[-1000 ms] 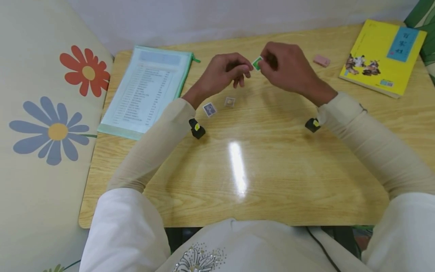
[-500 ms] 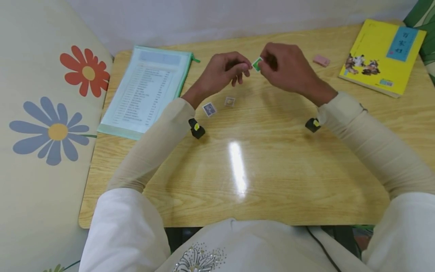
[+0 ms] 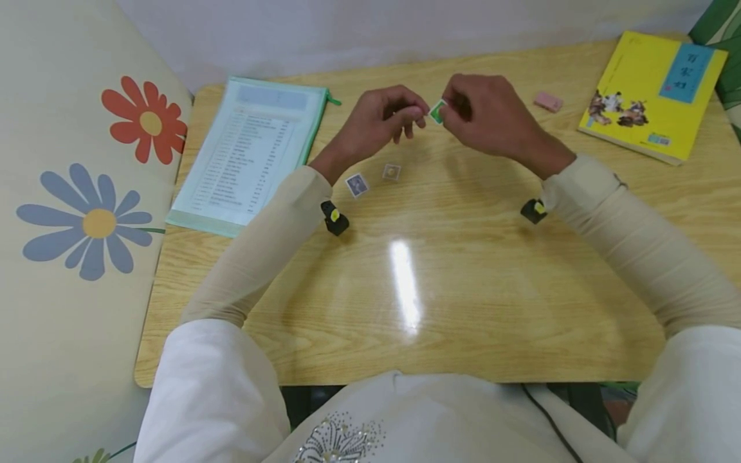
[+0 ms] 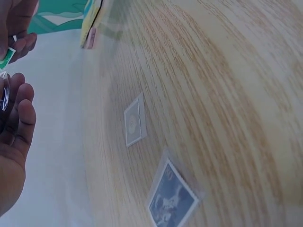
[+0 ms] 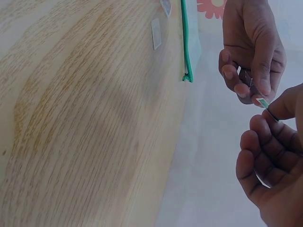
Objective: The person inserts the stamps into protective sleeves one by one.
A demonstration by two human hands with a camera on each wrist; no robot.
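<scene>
Clamped on the green stamp (image 3: 437, 112) with the right fingers (image 3: 456, 120), thumb against index. Held up off the desk (image 3: 463, 289), poking out to the left of the right fingers, exposed end aimed at the left fingers (image 3: 408, 116). Nearer hand: right, since carrying it; just beside it on the far side, left fingertips. Can't tell touching from a sliver of gap there.

On the left: thumb and index close together, apparently pinching some clear film (image 4: 4, 97), the rest loosely bent. Can't make out which edge of the film faces the stamp.

Tilted in the head view: corner leading toward the left fingers, opposite end buried under the right thumb. Can't confirm long axis for that reason. Would call the line-up of that leading corner with the left fingertips the critical relation; likely to bend easily, judging by apparent thinness.

On the desk, bodyward of the left fingers: pale stamp (image 3: 391, 172), with blue stamp (image 3: 357, 185) near it, farther left; both in clear sleeves, going by the left wrist view. Left of the left fingers: document folder (image 3: 249, 148). Well off to the right of the right fingers: pink block (image 3: 547, 101), then yellow book (image 3: 648, 96).
</scene>
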